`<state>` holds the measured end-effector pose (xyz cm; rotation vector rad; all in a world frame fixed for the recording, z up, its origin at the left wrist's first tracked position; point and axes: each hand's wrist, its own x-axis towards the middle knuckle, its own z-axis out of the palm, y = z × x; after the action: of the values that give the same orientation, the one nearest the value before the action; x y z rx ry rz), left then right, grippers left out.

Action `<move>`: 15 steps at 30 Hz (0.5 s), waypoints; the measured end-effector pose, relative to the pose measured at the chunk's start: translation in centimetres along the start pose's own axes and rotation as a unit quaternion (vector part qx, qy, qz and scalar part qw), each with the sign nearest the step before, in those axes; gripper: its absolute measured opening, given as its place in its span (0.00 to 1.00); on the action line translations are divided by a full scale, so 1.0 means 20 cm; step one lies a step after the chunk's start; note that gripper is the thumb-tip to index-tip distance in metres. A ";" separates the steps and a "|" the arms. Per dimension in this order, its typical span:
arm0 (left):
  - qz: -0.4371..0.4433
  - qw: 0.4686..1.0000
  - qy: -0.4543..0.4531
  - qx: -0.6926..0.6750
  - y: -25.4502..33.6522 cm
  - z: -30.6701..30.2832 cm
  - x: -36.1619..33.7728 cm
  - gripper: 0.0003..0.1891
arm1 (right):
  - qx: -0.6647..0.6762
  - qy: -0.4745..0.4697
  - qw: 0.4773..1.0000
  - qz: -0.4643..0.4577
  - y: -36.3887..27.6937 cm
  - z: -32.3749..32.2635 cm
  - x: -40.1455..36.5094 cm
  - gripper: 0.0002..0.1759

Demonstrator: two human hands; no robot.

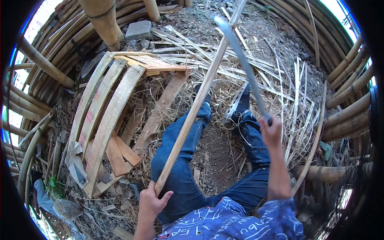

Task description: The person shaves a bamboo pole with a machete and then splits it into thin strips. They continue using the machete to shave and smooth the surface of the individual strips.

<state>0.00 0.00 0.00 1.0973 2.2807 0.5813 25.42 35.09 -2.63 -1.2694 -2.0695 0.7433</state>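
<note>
Over strip-littered dirt [218, 148] between bamboo walls [349, 109], a wooden pole [198, 100].

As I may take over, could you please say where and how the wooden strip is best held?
I'd take the strip by its body-side end, from the person's left, like the left hand: it's slender, with that end away from the blade overlapping its far part in view.
</note>
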 end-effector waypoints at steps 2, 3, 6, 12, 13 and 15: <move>0.000 0.999 0.036 -0.021 0.02 0.03 -0.01 0.28 | 0.029 -0.022 0.999 0.006 -0.10 0.10 -0.20 0.32; 0.000 0.999 0.043 -0.007 -0.01 0.03 0.00 0.28 | 0.058 -0.024 0.998 -0.007 -0.18 0.19 -0.28 0.32; 0.019 0.994 0.095 -0.039 0.00 0.08 -0.01 0.26 | 0.094 -0.109 0.989 0.029 -0.28 0.29 -0.50 0.30; -0.048 0.982 -0.081 -0.164 0.02 -0.08 -0.01 0.20 | 0.084 -0.224 0.970 -0.051 -0.45 0.34 -0.62 0.30; -0.044 0.974 -0.109 -0.195 0.03 -0.09 -0.01 0.20 | 0.085 -0.220 0.970 -0.051 -0.47 0.34 -0.62 0.30; -0.055 0.961 -0.139 -0.233 0.01 -0.09 -0.01 0.20 | 0.060 -0.221 0.968 -0.101 -0.51 0.34 -0.61 0.32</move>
<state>-0.89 -0.23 1.59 0.7586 1.8214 0.8117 19.05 19.05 -2.34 -0.8624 -2.4151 1.1152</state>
